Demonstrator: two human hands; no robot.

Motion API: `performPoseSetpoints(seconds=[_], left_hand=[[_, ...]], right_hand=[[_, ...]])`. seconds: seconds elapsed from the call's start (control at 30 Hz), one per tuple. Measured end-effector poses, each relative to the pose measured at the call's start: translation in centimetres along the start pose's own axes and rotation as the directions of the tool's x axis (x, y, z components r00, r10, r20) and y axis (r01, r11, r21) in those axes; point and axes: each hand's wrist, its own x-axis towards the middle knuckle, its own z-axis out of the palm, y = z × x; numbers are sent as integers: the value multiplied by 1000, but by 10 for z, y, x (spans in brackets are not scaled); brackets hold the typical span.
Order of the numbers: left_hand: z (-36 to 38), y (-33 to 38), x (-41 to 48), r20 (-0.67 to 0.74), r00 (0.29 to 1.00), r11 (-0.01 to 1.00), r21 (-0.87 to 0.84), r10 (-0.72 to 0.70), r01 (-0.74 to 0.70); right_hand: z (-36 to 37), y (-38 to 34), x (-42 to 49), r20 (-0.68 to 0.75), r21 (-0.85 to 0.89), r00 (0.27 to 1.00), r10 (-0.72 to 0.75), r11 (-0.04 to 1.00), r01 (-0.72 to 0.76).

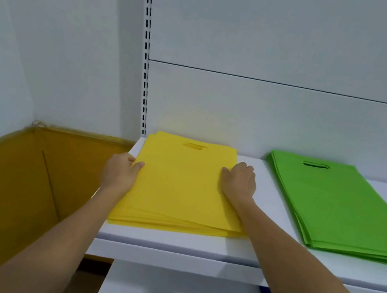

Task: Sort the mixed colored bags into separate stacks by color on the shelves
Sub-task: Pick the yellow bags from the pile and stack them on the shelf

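Gripping the yellow stack (pixel 181 189) by its side edges with my left hand (pixel 120 173) and right hand (pixel 239 183) at the left end of the shelf (pixel 259 254), I judge it and the green stack (pixel 341 208) beside it sorted, any remainder unseen.

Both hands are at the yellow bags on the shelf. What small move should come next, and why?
Probably press both hands inward to square the yellow stack. The left hand and right hand hold its side edges, and its near edge fans out unevenly. The green stack lies apart on the same shelf, so sorting looks underway.
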Motion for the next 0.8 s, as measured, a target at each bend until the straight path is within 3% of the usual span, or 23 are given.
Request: performPoseSetpoints(seconds=[0.23,0.47,0.63,0.8], left_hand=[[2,1,-2,-56,998,999,-36,37,-39],[1,1,-2,-60,998,999,-44,8,-11],[2,-2,-4,-79,993,996,-13,87,-88],[0,0,-7,-112,985,991,27,132,-129]], right_hand=[[1,0,3,-101,-109,992,-79,992,68],[0,2,0,-175,-96,966,-193,979,178],[-1,0,-5,-263,19,920,-290,952,305],[-5,-3,-10,-216,262,957,-194,933,248]])
